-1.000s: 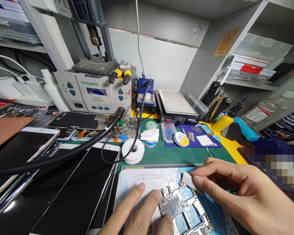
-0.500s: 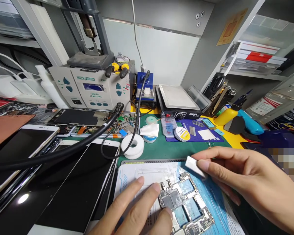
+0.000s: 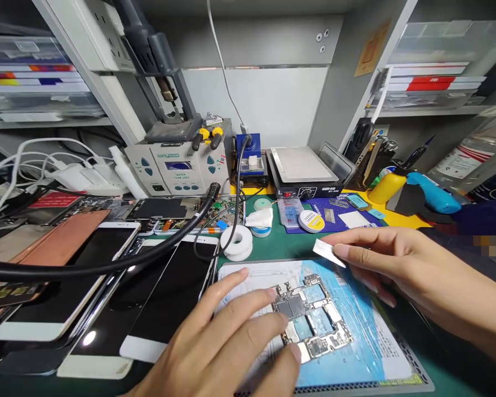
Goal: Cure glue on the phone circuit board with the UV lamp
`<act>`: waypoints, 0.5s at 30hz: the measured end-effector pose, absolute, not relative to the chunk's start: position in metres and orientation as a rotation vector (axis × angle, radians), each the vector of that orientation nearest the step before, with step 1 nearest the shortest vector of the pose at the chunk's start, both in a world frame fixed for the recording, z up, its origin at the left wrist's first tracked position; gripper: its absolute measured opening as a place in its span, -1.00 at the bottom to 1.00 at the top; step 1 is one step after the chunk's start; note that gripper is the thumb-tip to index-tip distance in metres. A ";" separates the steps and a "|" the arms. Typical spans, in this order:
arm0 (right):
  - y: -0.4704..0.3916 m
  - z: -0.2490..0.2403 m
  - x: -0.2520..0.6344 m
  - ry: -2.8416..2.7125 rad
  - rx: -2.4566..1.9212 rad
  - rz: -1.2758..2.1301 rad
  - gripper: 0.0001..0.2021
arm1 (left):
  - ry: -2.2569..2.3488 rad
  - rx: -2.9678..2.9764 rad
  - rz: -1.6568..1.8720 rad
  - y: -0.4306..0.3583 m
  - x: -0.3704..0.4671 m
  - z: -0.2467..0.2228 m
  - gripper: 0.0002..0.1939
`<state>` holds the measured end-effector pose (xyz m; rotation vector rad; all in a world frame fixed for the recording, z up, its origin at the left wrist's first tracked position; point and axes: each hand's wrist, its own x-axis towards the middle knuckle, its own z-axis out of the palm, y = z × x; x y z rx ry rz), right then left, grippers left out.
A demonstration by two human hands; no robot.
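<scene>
A phone circuit board (image 3: 320, 346) with cut-out openings lies on a blue and white sheet (image 3: 343, 364) on the bench. My left hand (image 3: 231, 331) is spread, its fingertips at the board's left edge, and it holds nothing. Above and to the right of the board, my right hand (image 3: 376, 253) pinches a small white folded piece (image 3: 327, 252) between thumb and fingers, apart from the board. The other fingers of that hand are curled underneath, partly hidden.
Several phone screens (image 3: 165, 298) lie at the left beneath a thick black hose (image 3: 107, 271). Behind the sheet are a white spool (image 3: 236, 243), a round tin (image 3: 311, 221), a grey hot-air station (image 3: 177, 171) and a flat heating plate (image 3: 303, 164). A yellow bottle (image 3: 387, 186) stands at the right.
The camera view has shifted, showing more of the left side and the front of the sheet. The right hand still holds the white piece; the left hand stays spread by the board.
</scene>
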<state>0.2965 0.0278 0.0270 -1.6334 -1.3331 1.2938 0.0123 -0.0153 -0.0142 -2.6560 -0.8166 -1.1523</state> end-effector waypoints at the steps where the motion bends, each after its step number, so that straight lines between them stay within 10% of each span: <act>1: 0.027 0.027 0.296 -1.319 -1.596 1.304 -0.47 | -0.814 -2.635 -1.187 -0.013 0.011 -0.013 -0.83; 15: 0.033 0.030 0.292 -1.298 -1.291 1.449 -0.65 | -1.022 -2.936 -0.773 -0.005 0.008 0.027 -0.56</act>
